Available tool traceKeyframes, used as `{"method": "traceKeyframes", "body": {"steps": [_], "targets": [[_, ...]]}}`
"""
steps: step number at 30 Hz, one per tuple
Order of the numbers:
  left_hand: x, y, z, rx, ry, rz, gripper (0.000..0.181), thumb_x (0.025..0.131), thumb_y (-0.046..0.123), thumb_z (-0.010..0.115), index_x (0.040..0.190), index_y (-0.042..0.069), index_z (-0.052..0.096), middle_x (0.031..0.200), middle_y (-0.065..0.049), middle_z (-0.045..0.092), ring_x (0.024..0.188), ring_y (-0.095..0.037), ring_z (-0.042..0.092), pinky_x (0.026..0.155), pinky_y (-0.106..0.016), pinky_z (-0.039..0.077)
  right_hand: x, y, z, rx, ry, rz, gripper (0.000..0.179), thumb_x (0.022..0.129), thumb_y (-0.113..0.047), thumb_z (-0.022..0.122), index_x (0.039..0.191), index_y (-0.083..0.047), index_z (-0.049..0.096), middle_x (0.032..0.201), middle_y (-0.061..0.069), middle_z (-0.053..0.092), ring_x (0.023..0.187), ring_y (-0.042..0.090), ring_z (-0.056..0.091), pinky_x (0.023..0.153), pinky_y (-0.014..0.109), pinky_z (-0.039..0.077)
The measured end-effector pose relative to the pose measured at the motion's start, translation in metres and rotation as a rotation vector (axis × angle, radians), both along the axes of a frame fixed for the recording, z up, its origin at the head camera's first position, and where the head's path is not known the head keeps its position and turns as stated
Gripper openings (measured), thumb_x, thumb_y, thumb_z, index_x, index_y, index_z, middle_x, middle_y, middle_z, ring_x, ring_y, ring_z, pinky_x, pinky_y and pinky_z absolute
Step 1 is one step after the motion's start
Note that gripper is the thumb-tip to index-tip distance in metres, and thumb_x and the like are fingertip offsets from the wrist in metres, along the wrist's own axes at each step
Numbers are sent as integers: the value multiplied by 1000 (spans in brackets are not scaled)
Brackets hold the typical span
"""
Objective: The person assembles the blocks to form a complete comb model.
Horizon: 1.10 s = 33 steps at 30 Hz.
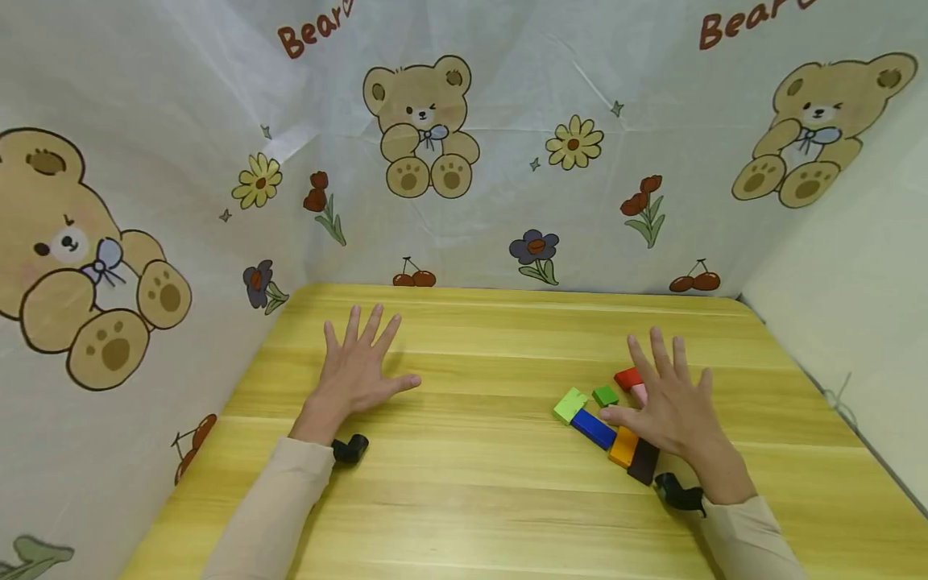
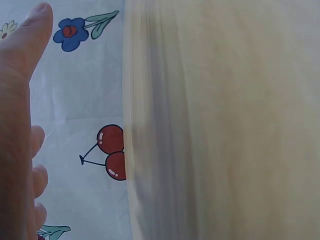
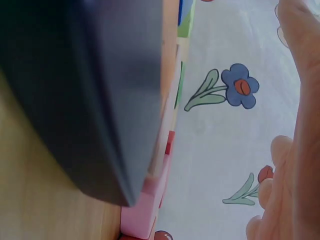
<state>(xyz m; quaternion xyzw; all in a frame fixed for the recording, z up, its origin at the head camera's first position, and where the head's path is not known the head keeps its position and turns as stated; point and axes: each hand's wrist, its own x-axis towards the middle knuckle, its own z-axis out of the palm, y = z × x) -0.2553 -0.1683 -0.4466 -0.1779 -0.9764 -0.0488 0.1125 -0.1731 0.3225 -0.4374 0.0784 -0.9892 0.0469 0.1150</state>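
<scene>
- Blocks (image 1: 594, 428): smooth, boxy, multicoloured, clustered on wood-grain counter (image 1: 464, 499), 7 to 10 o'clock of right hand (image 1: 670, 412).
- Right hand: fingers (image 1: 660, 351) spread wide.
- Left hand (image 1: 355, 377): fingers wide, blocks' 9 o'clock, well apart.
- Backdrop (image 1: 500, 97): creased, bear-printed, 12 o'clock.

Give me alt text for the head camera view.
A person's left hand and right hand, fingers spread, extend over a wood-grain table; the right partly hides colored blocks. Behind is a pale backdrop printed with bears and flowers.
</scene>
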Motion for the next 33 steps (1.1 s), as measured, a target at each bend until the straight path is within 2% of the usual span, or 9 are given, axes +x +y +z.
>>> {"method": "traceKeyframes", "body": {"steps": [4,7,9,12,17,20,25,29,33], "targets": [[2,2,1,-7,11,-6,111,77,91,46,163,28,16,170,-10,10,155,-45,0,109,-79,-3,1,3,1,-8,1,3,118,77,-79,62,164,-22,6,170,19,-1,152,52,0,95,88,12],[3,7,0,-4,16,-24,110,78,90,47,163,29,13,171,-9,8,155,-44,0,111,-78,-4,2,7,3,-24,29,20,115,78,-77,65,163,-20,14,168,22,12,150,53,12,97,84,19],[3,10,1,-1,17,-36,109,78,90,45,163,32,9,171,-7,6,156,-42,-2,112,-76,-4,1,8,7,-69,62,46,108,79,-71,68,162,-17,24,164,25,24,146,53,24,98,80,27],[3,17,5,14,36,-72,106,79,90,45,162,35,8,171,-7,9,156,-40,1,114,-74,1,1,8,17,-205,70,78,94,84,-60,73,157,-14,35,157,25,38,139,52,37,97,75,36],[2,33,16,76,33,-178,98,82,86,47,161,34,20,170,-3,16,155,-34,18,115,-70,17,6,-2,32,-410,36,84,74,90,-47,73,150,-12,47,145,21,51,129,44,48,95,68,43],[3,45,20,136,5,-243,94,84,85,47,160,33,26,169,1,21,150,-31,30,114,-64,26,11,-8,36,-459,44,97,64,92,-40,73,144,-11,54,135,17,60,118,37,56,88,57,51],[3,66,18,234,-31,-369,90,84,80,55,158,35,31,161,3,39,140,-26,43,109,-58,35,17,-14,36,-504,39,128,53,93,-33,74,139,-11,60,114,9,67,99,26,61,81,41,52],[-2,82,15,301,-99,-462,86,83,76,61,156,40,33,152,7,49,137,-21,47,109,-55,37,20,-16,35,-534,20,136,48,94,-33,72,136,-13,62,102,4,65,87,20,59,75,31,53],[-7,101,13,425,-287,-571,82,83,68,67,154,44,34,139,9,57,125,-19,55,104,-53,44,26,-18,36,-573,-14,127,45,94,-34,72,134,-15,64,93,0,59,80,15,53,66,24,48]]}}
